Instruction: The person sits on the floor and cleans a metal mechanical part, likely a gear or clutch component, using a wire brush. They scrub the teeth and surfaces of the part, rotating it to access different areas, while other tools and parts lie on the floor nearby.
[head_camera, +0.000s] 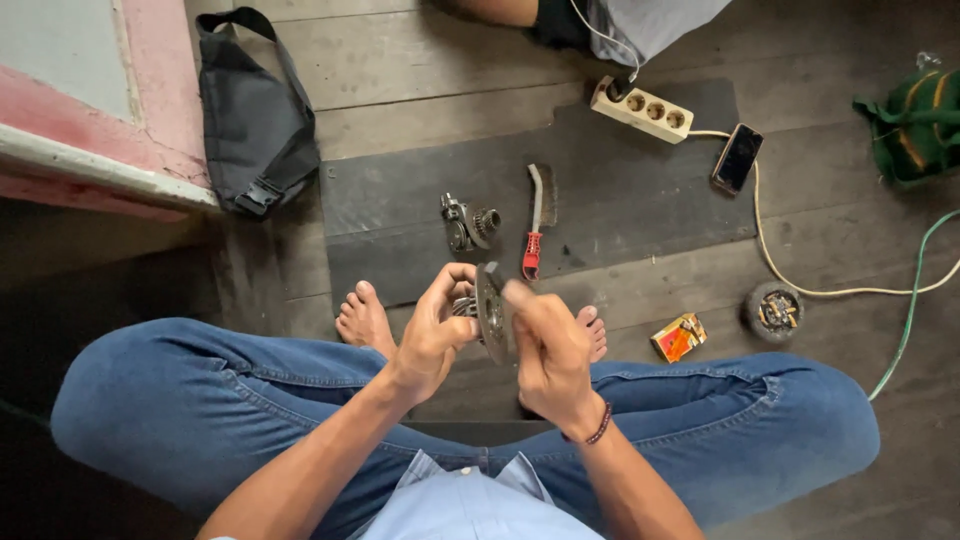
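Both hands up over crossed legs in blue jeans (250, 385). Left hand (432, 335) closed on small metal gear piece (463, 306); right hand (548, 350) clamped on round metal disc part (491, 312), held edge-on between the two. Assembly judged mid-way: second gear cluster (468, 224) lies untouched on dark mat (620, 190), wire brush (536, 222) just beside it. Containers: black bag (255, 125) at mat's left edge, contents hidden; round tin (775, 310) on floorboards holds small dark bits, too small to tell; small orange box (678, 337) shut
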